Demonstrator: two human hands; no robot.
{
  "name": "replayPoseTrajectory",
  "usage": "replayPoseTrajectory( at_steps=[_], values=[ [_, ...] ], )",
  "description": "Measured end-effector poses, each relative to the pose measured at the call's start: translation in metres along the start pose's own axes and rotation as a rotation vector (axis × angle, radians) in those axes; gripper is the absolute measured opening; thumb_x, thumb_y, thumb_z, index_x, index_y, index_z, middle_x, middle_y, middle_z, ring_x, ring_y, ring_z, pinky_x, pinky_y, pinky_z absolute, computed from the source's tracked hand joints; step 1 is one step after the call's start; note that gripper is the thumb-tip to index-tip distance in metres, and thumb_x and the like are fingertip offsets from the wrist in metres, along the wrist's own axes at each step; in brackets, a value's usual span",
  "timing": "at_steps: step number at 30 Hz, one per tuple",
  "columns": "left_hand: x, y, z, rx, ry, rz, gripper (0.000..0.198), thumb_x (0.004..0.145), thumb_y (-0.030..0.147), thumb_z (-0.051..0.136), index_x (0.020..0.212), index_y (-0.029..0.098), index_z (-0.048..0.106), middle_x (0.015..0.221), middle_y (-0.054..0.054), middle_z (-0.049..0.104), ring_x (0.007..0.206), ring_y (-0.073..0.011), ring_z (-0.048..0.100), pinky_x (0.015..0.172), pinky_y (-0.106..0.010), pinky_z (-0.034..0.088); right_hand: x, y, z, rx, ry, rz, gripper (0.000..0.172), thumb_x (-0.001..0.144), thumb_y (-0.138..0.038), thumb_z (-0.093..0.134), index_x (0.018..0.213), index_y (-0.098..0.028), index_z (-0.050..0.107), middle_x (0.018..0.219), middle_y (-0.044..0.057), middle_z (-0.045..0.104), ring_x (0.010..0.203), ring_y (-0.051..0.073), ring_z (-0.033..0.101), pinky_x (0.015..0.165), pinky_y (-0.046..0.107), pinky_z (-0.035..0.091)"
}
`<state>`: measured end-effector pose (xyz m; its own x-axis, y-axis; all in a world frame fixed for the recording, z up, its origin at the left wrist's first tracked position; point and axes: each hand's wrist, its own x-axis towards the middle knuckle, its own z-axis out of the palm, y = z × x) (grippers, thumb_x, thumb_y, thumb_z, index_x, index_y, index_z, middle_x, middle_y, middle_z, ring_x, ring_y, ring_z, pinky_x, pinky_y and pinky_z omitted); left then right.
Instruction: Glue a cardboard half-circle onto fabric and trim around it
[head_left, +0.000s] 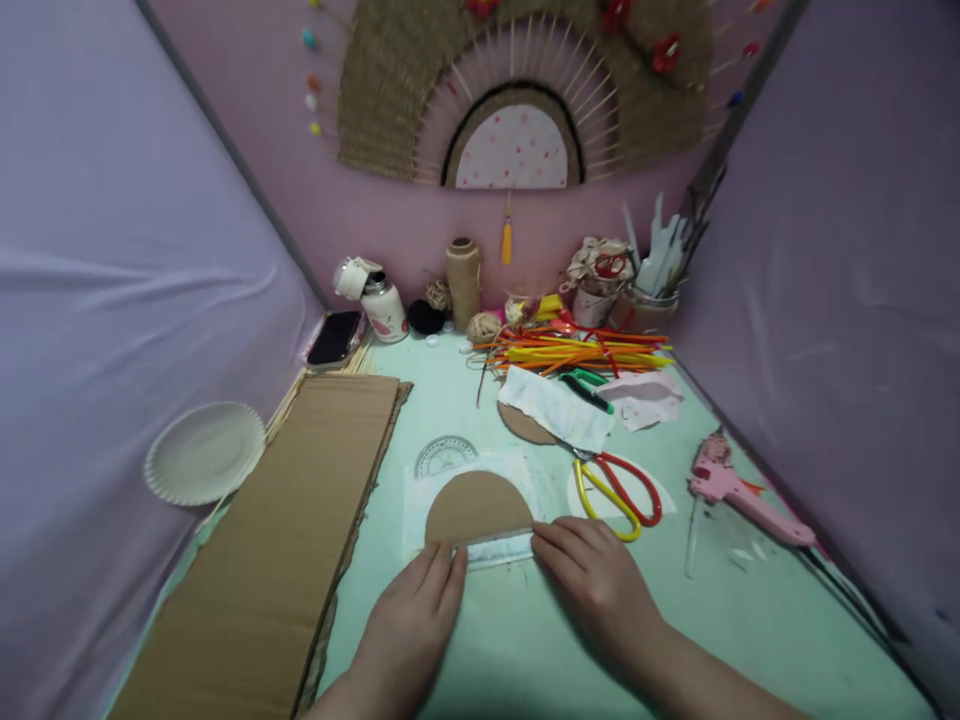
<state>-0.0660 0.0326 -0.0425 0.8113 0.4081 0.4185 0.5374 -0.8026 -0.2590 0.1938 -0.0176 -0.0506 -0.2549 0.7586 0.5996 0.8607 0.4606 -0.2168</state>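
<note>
A brown cardboard half-disc (477,503) lies on a white sheet (416,500), its straight edge facing me. Along that edge runs a narrow whitish strip (496,550), apparently folded paper or cloth. My left hand (412,622) is closed, with its fingertips pressed on the strip's left end and the cardboard's corner. At the right end, my right hand (600,585) has its fingers together, pinching the strip. The thumbs are mostly hidden. Beyond the half-disc is a clear protractor (445,456). Scissors with red and yellow handles (637,492) lie near my right hand.
A long cardboard sheet (300,500) and a white paper plate (204,453) are on the left. On the right lies a pink glue gun (739,490) with its cord. Orange and yellow strips (577,350), a twine spool (463,280) and a bottle (385,310) line the back.
</note>
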Motion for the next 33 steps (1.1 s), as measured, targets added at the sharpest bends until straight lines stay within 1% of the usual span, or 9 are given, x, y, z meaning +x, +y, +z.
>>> replayPoseTrajectory(
  at_steps=[7,12,16,19,21,24,27,29,33],
  values=[
    [-0.008,-0.005,0.009,0.048,0.011,0.060,0.044,0.087,0.000,0.034,0.121,0.008,0.060,0.110,-0.012,0.073,0.101,-0.0211,0.068,0.084,-0.027,0.057,0.003,-0.003,0.004,0.000,0.015,0.019,0.019,0.099,-0.014,0.050,0.102,-0.016,0.068,0.101,0.007,0.077,0.085,0.022,0.065,0.072,0.036,0.050],
    [-0.017,-0.007,0.018,0.060,-0.060,0.096,0.048,0.084,0.000,0.039,0.126,0.009,0.059,0.117,-0.012,0.071,0.108,-0.0221,0.065,0.088,-0.027,0.055,0.017,-0.001,-0.014,0.046,-0.059,0.078,0.016,0.095,-0.022,0.057,0.106,-0.019,0.068,0.105,0.007,0.076,0.091,0.025,0.067,0.077,0.039,0.053],
    [-0.018,-0.006,0.019,0.060,-0.049,0.079,0.049,0.083,-0.001,0.040,0.127,0.010,0.059,0.118,-0.012,0.070,0.109,-0.0218,0.064,0.090,-0.028,0.054,0.042,0.021,-0.032,0.026,-0.127,0.111,0.021,0.095,-0.026,0.058,0.110,-0.017,0.068,0.110,0.011,0.075,0.100,0.027,0.067,0.086,0.042,0.053],
    [-0.017,-0.005,0.017,0.037,-0.049,0.060,0.049,0.083,-0.001,0.040,0.127,0.010,0.059,0.117,-0.012,0.070,0.110,-0.0214,0.063,0.091,-0.027,0.053,0.072,0.049,-0.035,-0.033,-0.282,0.229,0.022,0.095,-0.029,0.058,0.108,-0.017,0.070,0.110,0.011,0.075,0.103,0.028,0.066,0.088,0.043,0.052],
    [-0.015,-0.004,0.016,0.028,-0.044,0.048,0.049,0.083,-0.002,0.039,0.127,0.010,0.059,0.116,-0.012,0.071,0.109,-0.0211,0.064,0.091,-0.027,0.053,0.095,0.069,-0.031,-0.100,-0.393,0.357,0.030,0.094,-0.032,0.059,0.118,-0.016,0.067,0.121,0.013,0.071,0.113,0.029,0.063,0.097,0.043,0.049],
    [-0.013,-0.003,0.014,0.019,-0.019,0.032,0.047,0.084,-0.002,0.037,0.125,0.009,0.059,0.114,-0.012,0.071,0.107,-0.0212,0.065,0.090,-0.028,0.053,0.124,0.096,-0.019,-0.230,-0.498,0.524,0.062,0.088,-0.038,0.068,0.142,-0.013,0.049,0.144,0.018,0.055,0.128,0.033,0.053,0.104,0.042,0.043],
    [-0.010,-0.002,0.014,0.024,0.015,0.023,0.045,0.086,-0.001,0.036,0.123,0.009,0.059,0.110,-0.012,0.072,0.104,-0.0206,0.065,0.088,-0.028,0.053,0.141,0.114,-0.003,-0.268,-0.547,0.595,0.087,0.077,-0.044,0.078,0.148,-0.011,0.040,0.142,0.023,0.054,0.128,0.038,0.051,0.100,0.045,0.043],
    [-0.008,-0.002,0.013,0.029,0.026,0.022,0.044,0.086,0.000,0.035,0.122,0.009,0.058,0.108,-0.012,0.072,0.101,-0.0200,0.066,0.087,-0.028,0.053,0.146,0.121,0.006,-0.259,-0.587,0.620,0.083,0.072,-0.044,0.081,0.141,-0.012,0.047,0.132,0.021,0.062,0.124,0.038,0.054,0.095,0.045,0.044],
    [-0.003,0.000,0.009,0.029,0.059,-0.003,0.042,0.087,-0.001,0.033,0.118,0.009,0.060,0.103,-0.011,0.074,0.095,-0.0198,0.068,0.084,-0.028,0.053,0.148,0.124,0.012,-0.237,-0.663,0.671,0.054,0.073,-0.043,0.079,0.116,-0.015,0.060,0.115,0.017,0.069,0.115,0.035,0.059,0.088,0.041,0.044]
  ],
)
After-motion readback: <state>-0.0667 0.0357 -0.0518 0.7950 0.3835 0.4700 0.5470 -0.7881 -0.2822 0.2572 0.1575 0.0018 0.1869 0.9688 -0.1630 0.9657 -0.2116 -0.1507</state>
